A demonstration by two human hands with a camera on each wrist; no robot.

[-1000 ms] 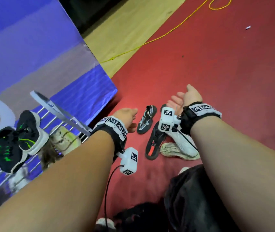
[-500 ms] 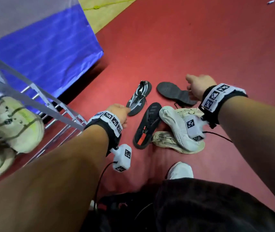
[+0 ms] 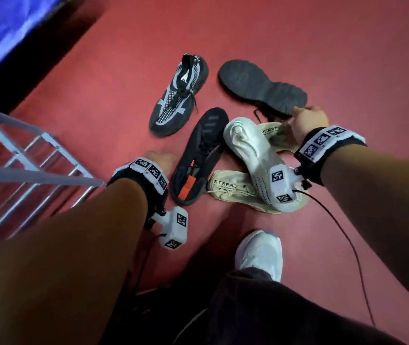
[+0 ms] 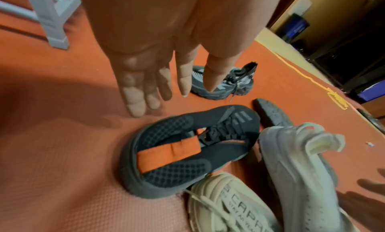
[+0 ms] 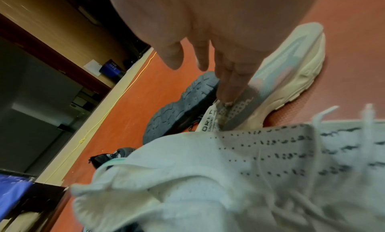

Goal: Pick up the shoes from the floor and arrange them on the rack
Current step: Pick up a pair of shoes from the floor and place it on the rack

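The grey metal rack stood at nine o'clock of the head view; the part of it in view held no shoes. All the shoes lay in a loose pile on the red floor near the middle. A black-and-white knit shoe sat upright at eleven o'clock of the pile, apart from the others. A black shoe with an orange tab lay tipped on its side at the centre, touching a white shoe that lay across two cream shoes. A dark shoe lay sole up at one o'clock.

The left hand hung above the floor beside the black shoe with the orange tab, fingers straight and spread wide, holding nothing. The right hand reached down with straight fingers, their tips touching the farther cream shoe, just beside the overturned sole. A person's white-shod foot stood at six o'clock.
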